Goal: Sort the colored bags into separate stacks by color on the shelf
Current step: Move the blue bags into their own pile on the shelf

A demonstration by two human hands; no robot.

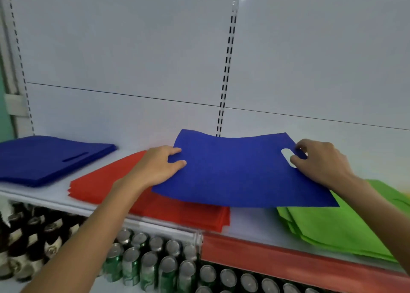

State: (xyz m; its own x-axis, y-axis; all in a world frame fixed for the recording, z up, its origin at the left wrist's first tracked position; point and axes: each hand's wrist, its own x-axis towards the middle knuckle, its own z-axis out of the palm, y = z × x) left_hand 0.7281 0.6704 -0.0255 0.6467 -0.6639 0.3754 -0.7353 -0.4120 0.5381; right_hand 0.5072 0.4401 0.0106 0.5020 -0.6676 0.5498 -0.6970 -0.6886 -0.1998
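A single blue bag [235, 170] hangs flat above the white shelf [250, 226], held between both hands. My left hand [159, 166] pinches its left edge. My right hand [319, 161] grips its right side at the cut-out handle hole. Under it lies a red stack [99, 186], partly covered by the bag and my left arm. A blue stack [44, 159] lies at the shelf's far left. A green stack [337, 226] lies at the right, its back part hidden by my right arm.
White back panel with slotted uprights [226, 81] rises behind the shelf. A red price strip [288, 259] runs along the shelf's front edge. Below stand several green cans [150, 264] and dark bottles [33, 237].
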